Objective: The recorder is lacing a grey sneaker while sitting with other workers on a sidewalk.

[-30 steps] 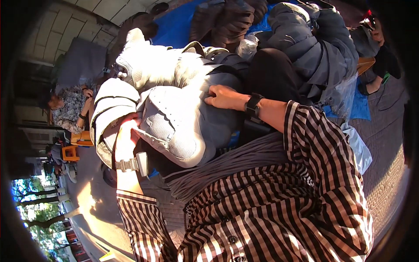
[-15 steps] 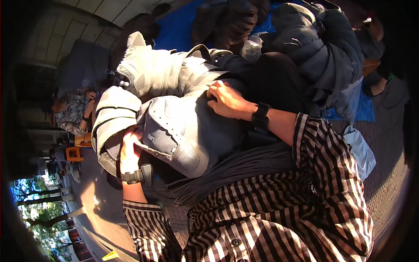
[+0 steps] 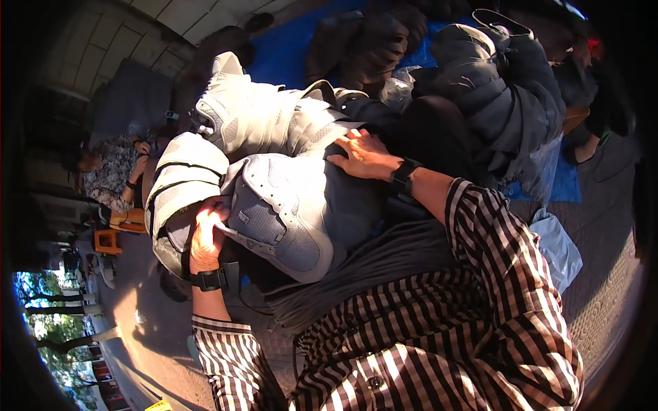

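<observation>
A grey shoe upper [image 3: 291, 229] with mesh patches and a row of eyelets lies over my lap, on top of other grey pieces. My left hand [image 3: 207, 240] grips its left edge, thumb and fingers closed there; the fingertips are partly hidden. Just left of that hand is a nested stack of pale shoe uppers [image 3: 186, 171], its dark inner side showing at the bottom. Beyond lies a long bundle of pale grey uppers [image 3: 267, 116]. My right hand [image 3: 367, 157] rests with fingers spread on the near edge of this bundle, grasping nothing.
Dark grey bundles of uppers [image 3: 473, 89] lie at the far right on a blue sheet [image 3: 288, 44], beside clear plastic. A pale plastic bag [image 3: 558, 250] is on the ground at right. Another person [image 3: 113, 171] sits at far left near an orange stool [image 3: 107, 241].
My right hand has gone from curled fingers to spread ones on the bundle. My left hand keeps its hold on the upper's edge. The whole view has shifted slightly.
</observation>
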A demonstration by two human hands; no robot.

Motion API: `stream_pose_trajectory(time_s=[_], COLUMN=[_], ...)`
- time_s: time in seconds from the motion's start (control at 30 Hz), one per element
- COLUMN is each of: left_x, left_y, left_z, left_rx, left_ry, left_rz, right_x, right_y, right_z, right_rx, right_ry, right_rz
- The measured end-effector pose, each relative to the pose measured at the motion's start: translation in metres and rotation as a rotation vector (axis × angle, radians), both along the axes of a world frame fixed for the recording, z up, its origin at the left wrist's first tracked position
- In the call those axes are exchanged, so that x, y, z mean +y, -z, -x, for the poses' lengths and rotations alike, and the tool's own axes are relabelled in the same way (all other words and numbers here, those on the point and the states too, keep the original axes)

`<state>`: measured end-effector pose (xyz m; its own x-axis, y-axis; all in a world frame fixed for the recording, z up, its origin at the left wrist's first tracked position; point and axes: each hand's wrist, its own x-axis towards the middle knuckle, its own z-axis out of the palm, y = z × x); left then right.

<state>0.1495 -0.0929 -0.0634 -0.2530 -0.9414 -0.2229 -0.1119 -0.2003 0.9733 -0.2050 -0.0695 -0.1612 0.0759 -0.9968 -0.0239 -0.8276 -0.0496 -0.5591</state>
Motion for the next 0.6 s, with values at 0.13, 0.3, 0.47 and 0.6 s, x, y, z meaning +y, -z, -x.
stream_pose_trajectory(time_s=[0.13, 0.3, 0.47, 0.6], left_x=[0.01, 0.07, 0.101, 0.094], left_y=[0.007, 0.0, -0.048, -0.1], left_z=[-0.023, -0.063, -0.014, 0.006], left_rx=[0.049, -0.515, -0.019, -0.348], left_ry=[-0.02, 0.184, -0.166, -0.107], left_rz=[0.125, 0.918, 0.411, 0.424], right_x=[-0.004, 0.06, 0.11, 0.121], right_y=[0.005, -0.043, -0.081, -0.103], right_z=[0.004, -0.009, -0.017, -0.021], right_rx=[-0.483, -0.844, -0.95, -1.075], right_ry=[-0.328, -0.53, -0.449, -0.471], right_rz=[0.02, 0.055, -0.108, -0.113])
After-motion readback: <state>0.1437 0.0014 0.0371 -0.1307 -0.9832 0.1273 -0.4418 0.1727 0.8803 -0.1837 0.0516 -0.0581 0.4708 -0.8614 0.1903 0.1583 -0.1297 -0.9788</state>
